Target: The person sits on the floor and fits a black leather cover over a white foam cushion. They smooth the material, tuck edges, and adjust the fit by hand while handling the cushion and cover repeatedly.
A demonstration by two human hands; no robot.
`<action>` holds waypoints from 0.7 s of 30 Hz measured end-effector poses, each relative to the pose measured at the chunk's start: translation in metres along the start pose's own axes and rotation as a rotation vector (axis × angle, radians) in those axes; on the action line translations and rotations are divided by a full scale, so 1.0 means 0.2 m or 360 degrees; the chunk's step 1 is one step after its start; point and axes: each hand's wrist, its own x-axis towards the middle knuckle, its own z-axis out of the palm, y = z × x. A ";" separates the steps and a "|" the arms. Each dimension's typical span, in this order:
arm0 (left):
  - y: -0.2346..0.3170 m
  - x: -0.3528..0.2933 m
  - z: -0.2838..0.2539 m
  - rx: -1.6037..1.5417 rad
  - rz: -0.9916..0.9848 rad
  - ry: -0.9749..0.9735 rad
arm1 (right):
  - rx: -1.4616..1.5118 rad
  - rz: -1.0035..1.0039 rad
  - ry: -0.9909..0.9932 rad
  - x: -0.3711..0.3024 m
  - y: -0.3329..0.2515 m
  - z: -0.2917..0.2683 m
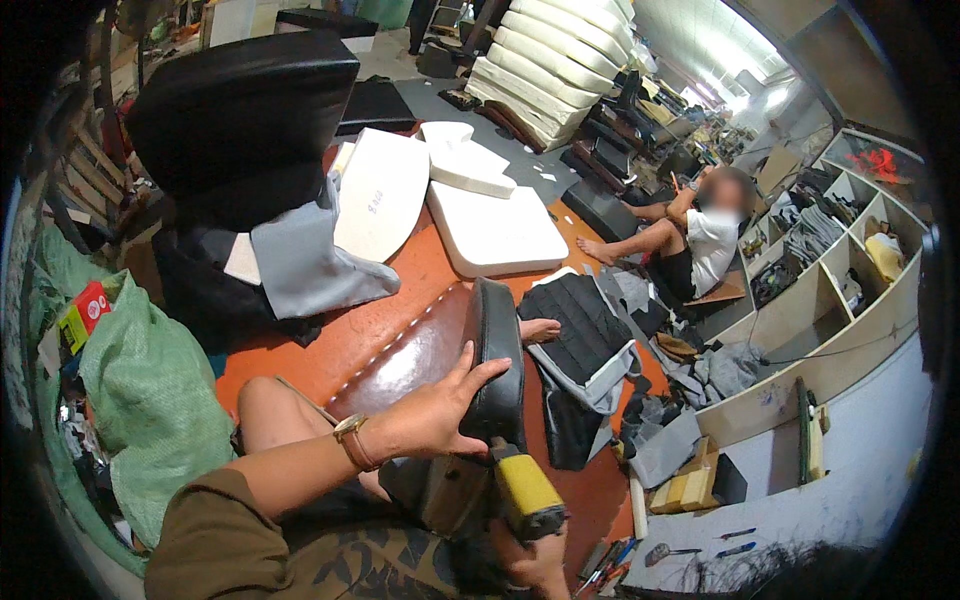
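A black padded cushion point(496, 340) stands on edge in front of me, its narrow stitched side facing up. My left hand point(425, 412), with a watch on the wrist, holds the cushion at its near left, fingers spread along the edge and thumb lower down. My right hand point(535, 562) is closed round the handle of a yellow and black tool that looks like a staple gun point(527, 490). The tool's front end meets or nearly meets the cushion's lower near end; the exact contact is hidden. Below my left wrist, a dark piece point(440, 490) lies over my lap.
Ahead lie white foam pieces point(495, 235), a grey cover point(310, 260) and a large black seat back point(245, 110). Black quilted covers point(575, 325) are at right. A green sack point(140, 390) stands left. A seated person point(700, 240) works beside low shelves point(800, 350).
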 end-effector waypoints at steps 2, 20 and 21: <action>0.00 0.03 -0.02 -0.0088 -0.0042 -0.0037 | 0.0467 0.0429 0.0117 -0.01 -0.07 -0.09; -0.90 -0.58 -0.57 -0.0263 -0.1597 0.1257 | -0.0756 0.1072 -0.0185 0.29 1.91 -0.40; -0.93 -0.60 -0.55 -0.0162 -0.1719 0.1243 | -0.0673 0.0942 -0.0006 0.28 1.87 -0.39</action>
